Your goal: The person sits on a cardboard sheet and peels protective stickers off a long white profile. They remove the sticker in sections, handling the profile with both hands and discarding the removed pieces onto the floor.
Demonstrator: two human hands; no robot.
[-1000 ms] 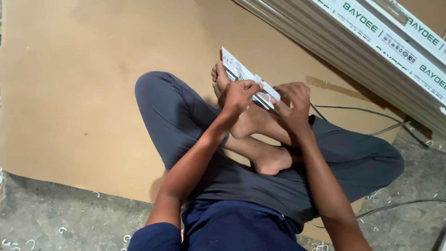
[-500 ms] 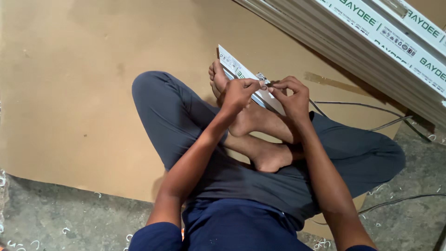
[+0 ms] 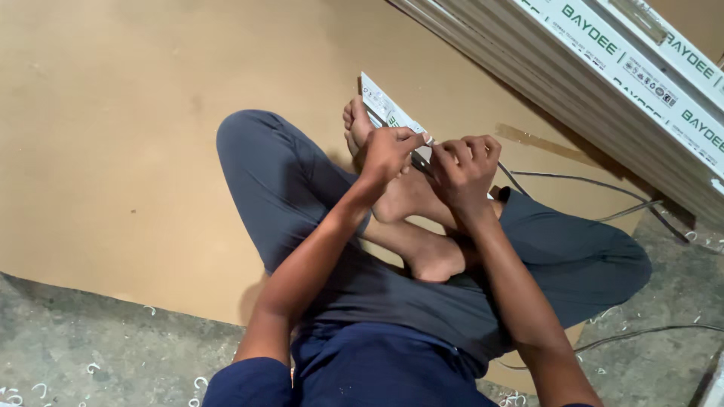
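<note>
I sit cross-legged on a brown board (image 3: 136, 136) with my bare feet in front of me. A short white profile piece (image 3: 383, 105) with printed film lies across my feet, angled up to the left. My left hand (image 3: 388, 151) pinches at the piece near its middle, fingers closed. Close beside it, my right hand (image 3: 464, 167) grips the same piece with curled fingers. The part of the piece under both hands is hidden.
A stack of long white profiles (image 3: 633, 83) with printed film runs diagonally across the top right. Dark cables (image 3: 596, 185) trail over the board and the grey concrete floor (image 3: 83, 354), which is strewn with small white shavings.
Both hands have stayed on the white piece; the fingers have shifted slightly along it. The view has drifted a little.
</note>
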